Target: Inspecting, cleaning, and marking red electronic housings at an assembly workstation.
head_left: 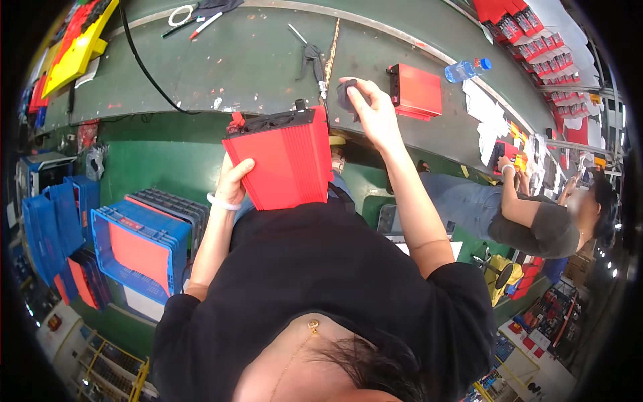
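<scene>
My left hand [234,179] grips the left side of a red ribbed metal device box [278,164], thumb on its broad face. The box is tilted up against my body, its black end with round fan grilles and terminals facing the bench. To its right, my right hand [375,114] pinches a dark crumpled cloth [346,96] between thumb and fingers, apart from the box. A second red device box [418,92] lies on the bench beyond that hand. Near the cloth lies a dark-handled tool [311,63] with a thin metal shaft.
The green workbench [248,60] bears a marker pen [206,25] and a blue-capped water bottle [467,70]. A black cable [139,60] hangs over its edge. Blue crates [140,244] stand at left. Another person [536,218] works farther along the bench at right.
</scene>
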